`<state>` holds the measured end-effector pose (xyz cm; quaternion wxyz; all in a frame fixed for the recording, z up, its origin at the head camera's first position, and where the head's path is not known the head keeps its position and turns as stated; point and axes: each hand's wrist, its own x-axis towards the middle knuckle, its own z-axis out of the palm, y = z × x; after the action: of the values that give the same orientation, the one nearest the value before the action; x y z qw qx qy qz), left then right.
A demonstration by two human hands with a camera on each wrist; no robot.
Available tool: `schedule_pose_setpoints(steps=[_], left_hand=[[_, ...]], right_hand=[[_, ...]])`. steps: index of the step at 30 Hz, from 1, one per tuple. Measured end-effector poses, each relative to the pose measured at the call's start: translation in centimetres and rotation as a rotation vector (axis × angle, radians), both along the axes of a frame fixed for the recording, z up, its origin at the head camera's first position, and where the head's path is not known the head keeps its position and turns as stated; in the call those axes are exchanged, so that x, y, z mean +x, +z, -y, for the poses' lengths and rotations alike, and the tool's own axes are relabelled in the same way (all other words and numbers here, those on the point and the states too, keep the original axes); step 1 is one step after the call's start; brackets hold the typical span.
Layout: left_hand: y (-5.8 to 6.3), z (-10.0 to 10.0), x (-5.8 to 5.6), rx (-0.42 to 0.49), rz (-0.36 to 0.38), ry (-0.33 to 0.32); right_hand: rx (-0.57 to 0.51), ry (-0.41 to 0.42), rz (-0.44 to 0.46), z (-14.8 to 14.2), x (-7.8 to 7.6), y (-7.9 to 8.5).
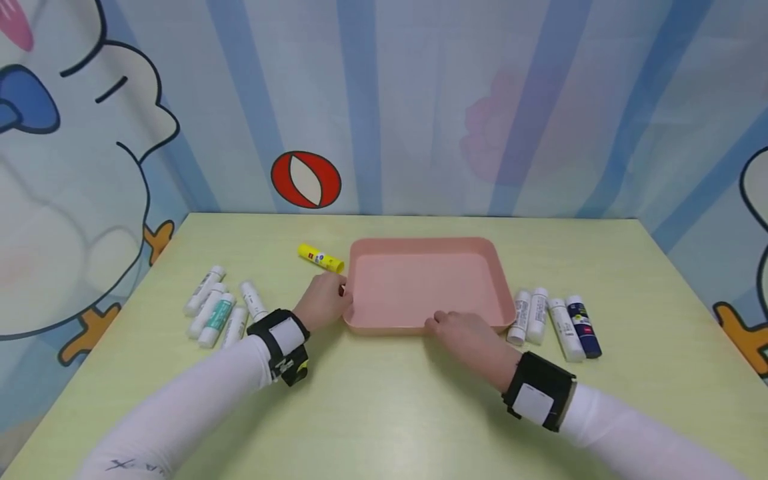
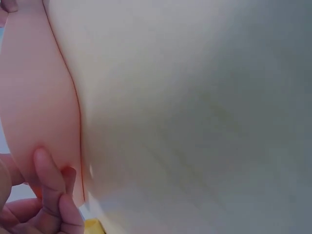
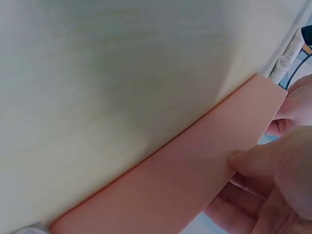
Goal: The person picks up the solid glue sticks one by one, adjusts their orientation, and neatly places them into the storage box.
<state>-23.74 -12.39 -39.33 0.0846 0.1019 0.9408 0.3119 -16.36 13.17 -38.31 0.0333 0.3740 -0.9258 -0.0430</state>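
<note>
A pale yellow-green table [image 1: 384,413] is the setting as a person in white sleeves [image 1: 186,413] and black wrist straps [image 1: 540,393] works at a pink rectangular tray [image 1: 426,287]. The right hand [image 1: 474,340] pinches the tray's near wall, right of its middle, thumb against the outer face and fingers over the rim; the left hand [image 1: 324,300] grips the left wall toward the near-left corner, fingertips pressed to the outside. Off the tray's right side, toward the table's right edge, lie three white glue sticks [image 1: 537,317] and a navy glue stick [image 1: 583,327]. Toward the table's left edge lie five more glue sticks [image 1: 207,310], mostly white, one with a teal label. The tray sits near the table's far edge, a yellow glue stick [image 1: 321,257] lying just beside its left wall, beyond the left hand. Behind rises a blue-striped cartoon backdrop [image 1: 414,100] with a red-and-white ball [image 1: 306,180].
</note>
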Motion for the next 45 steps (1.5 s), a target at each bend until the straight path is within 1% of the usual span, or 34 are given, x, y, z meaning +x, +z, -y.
schedule_pose_setpoints(steps=[3, 6, 13, 16, 22, 26, 27, 30, 34, 37, 41, 45], left_hand=[[-0.1, 0.3, 0.6, 0.000, -0.005, -0.017], [0.0, 0.4, 1.1, -0.004, -0.009, -0.037], [0.1, 0.6, 2.4, -0.015, 0.033, -0.051], [0.0, 0.8, 3.1, -0.018, 0.029, -0.056], [0.1, 1.3, 4.3, -0.006, -0.002, -0.069], [0.3, 1.5, 4.8, 0.016, 0.030, -0.059], [0.4, 1.6, 4.9, 0.023, 0.052, -0.052], [0.5, 1.9, 4.8, 0.043, 0.091, -0.064], [0.9, 2.0, 4.1, 0.039, 0.142, -0.078], [1.2, 1.7, 3.6, 0.022, 0.182, -0.056], [1.2, 1.2, 2.9, 0.001, 0.242, -0.010], [1.2, 0.8, 2.5, -0.026, 0.284, 0.021]], right_hand=[[0.001, 0.007, -0.009, 0.1, 0.7, -0.1], [0.005, 0.012, -0.014, 0.2, 1.4, 0.1], [-0.011, 0.038, -0.023, 0.3, 3.0, 0.1], [-0.011, 0.055, -0.030, 0.3, 3.6, 0.1], [-0.012, 0.083, -0.051, 0.4, 4.3, 0.0], [-0.009, 0.091, -0.047, 0.6, 4.8, 0.1], [-0.001, 0.090, -0.042, 0.7, 4.9, 0.1], [0.010, 0.092, -0.047, 0.7, 5.1, 0.1], [0.005, 0.104, -0.065, 0.7, 5.2, 0.0], [0.001, 0.106, -0.062, 0.6, 5.2, 0.1], [0.008, 0.093, -0.040, 0.6, 5.3, 0.3], [0.018, 0.088, -0.038, 0.6, 5.3, 0.5]])
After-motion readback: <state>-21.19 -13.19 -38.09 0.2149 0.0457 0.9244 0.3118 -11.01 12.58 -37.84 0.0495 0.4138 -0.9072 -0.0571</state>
